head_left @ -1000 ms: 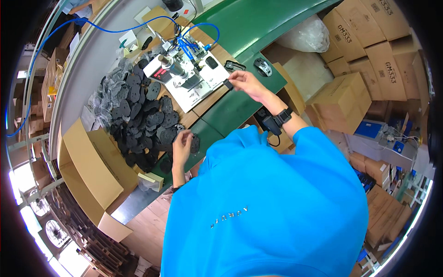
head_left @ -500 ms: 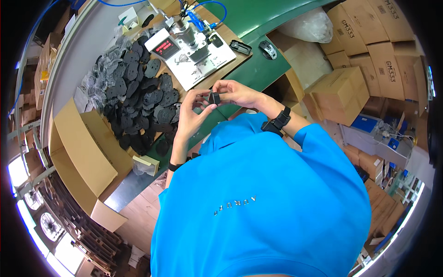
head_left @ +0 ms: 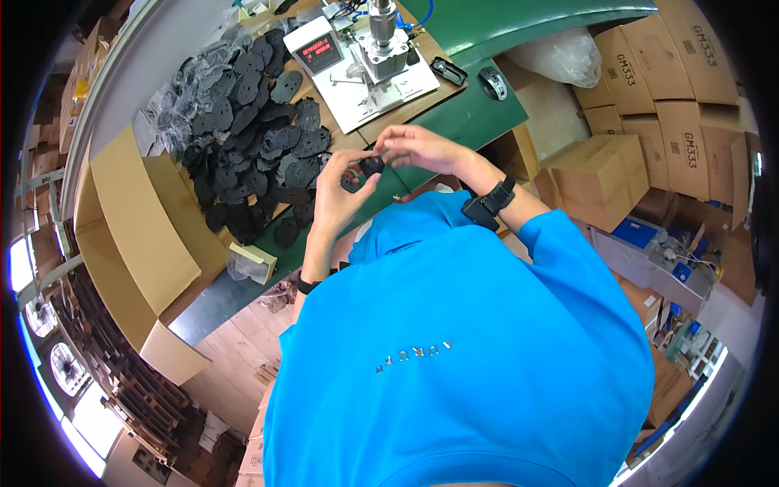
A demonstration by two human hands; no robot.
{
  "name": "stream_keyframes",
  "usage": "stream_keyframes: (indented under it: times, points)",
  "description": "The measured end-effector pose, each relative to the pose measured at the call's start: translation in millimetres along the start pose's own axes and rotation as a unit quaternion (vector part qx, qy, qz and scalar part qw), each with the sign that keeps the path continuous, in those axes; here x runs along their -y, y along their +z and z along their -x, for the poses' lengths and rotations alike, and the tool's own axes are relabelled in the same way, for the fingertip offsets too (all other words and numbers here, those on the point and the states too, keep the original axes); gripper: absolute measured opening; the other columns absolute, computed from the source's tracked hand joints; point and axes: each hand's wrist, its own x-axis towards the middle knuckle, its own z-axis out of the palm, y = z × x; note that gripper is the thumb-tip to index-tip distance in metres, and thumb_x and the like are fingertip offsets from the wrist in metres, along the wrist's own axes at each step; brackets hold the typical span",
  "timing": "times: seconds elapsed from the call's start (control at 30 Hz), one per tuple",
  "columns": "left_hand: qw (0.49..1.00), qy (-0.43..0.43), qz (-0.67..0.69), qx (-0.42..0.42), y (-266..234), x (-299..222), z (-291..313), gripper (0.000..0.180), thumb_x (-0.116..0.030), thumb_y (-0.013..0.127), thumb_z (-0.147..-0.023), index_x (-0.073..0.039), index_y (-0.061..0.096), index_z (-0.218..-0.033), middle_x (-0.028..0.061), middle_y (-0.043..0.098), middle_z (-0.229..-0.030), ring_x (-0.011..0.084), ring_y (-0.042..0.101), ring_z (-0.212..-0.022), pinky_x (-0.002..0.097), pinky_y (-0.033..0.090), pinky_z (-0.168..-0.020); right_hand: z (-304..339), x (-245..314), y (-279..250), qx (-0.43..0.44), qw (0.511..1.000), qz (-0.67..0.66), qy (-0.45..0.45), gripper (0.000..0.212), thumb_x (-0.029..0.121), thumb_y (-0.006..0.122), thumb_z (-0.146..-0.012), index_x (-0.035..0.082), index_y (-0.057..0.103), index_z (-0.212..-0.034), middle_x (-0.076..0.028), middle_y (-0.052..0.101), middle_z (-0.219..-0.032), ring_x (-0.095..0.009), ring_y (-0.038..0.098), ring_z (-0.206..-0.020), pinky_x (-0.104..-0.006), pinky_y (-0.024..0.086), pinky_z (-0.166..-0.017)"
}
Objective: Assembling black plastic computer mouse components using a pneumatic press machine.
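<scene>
Between my two hands is a small black part point(head_left: 372, 165), dark and partly covered by fingers, so its exact kind does not show. My left hand point(head_left: 336, 188) grips it with thumb and fingers. The bent fingers of my right hand point(head_left: 418, 149) close on its upper right side. Both hands are above the bench's near edge, in front of a white bench press point(head_left: 369, 89) with a red digital display. To their left lies a large heap of flat black plates point(head_left: 268, 142) with rounded outlines.
Clear plastic bags point(head_left: 174, 114) lie beyond the heap. An open cardboard box point(head_left: 146, 235) stands at left, with a small cream box point(head_left: 251, 264) near the bench edge. A black tray-like piece point(head_left: 449, 71) and a computer mouse point(head_left: 492, 83) lie right of the press. Cartons point(head_left: 596, 178) stand at right.
The black part has turned in my fingers and sits lower against my left hand. My right fingers have shifted over it. The whole view has moved, so the press appears higher and further right.
</scene>
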Motion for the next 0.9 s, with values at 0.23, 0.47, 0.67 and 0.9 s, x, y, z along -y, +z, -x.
stream_keyframes:
  times: [0.23,0.47,0.67,0.9]
  points:
    - [0.998,-0.056,0.032,0.004,-9.4,11.7,14.2,0.033,0.001,0.068,-0.082,0.0,0.064,-0.114,0.0065,0.064,-0.104,0.0106,0.061,-0.089,0.0245,0.05,-0.08,-2.2,21.0,-19.1,0.011,0.971,-0.228,-0.067,0.027,0.027,0.047,-0.103,0.006,0.057,-0.117,-0.006,0.063,-0.116,-0.014,0.061,-0.099,-0.0297,0.05,-0.085]
    - [0.994,-0.076,0.083,-0.003,-13.3,20.3,19.9,0.033,0.002,0.061,-0.084,-0.002,0.063,-0.117,0.0076,0.064,-0.102,0.0114,0.062,-0.083,0.0258,0.049,-0.076,-9.6,28.2,-15.8,0.036,0.889,-0.441,-0.121,0.031,0.023,0.049,-0.099,0.001,0.057,-0.118,-0.014,0.059,-0.115,-0.022,0.056,-0.096,-0.0345,0.048,-0.084]
    - [0.986,-0.121,0.113,0.022,-14.9,28.9,22.8,0.019,-0.004,0.052,-0.093,-0.001,0.06,-0.11,0.0046,0.059,-0.087,0.0075,0.054,-0.073,0.0238,0.044,-0.066,-13.2,32.8,-6.6,0.046,0.855,-0.495,-0.143,0.029,0.023,0.049,-0.097,0.0,0.059,-0.112,-0.012,0.057,-0.109,-0.022,0.053,-0.092,-0.0344,0.046,-0.082]
    - [0.987,-0.125,0.1,0.025,-6.7,31.5,24.4,0.014,-0.012,0.056,-0.099,0.0,0.056,-0.105,0.0013,0.055,-0.081,0.0039,0.049,-0.072,0.0211,0.04,-0.063,-12.5,30.0,-21.1,0.005,0.825,-0.534,-0.186,0.021,0.018,0.05,-0.093,0.0,0.058,-0.102,-0.008,0.055,-0.097,-0.02,0.05,-0.084,-0.0331,0.044,-0.078]
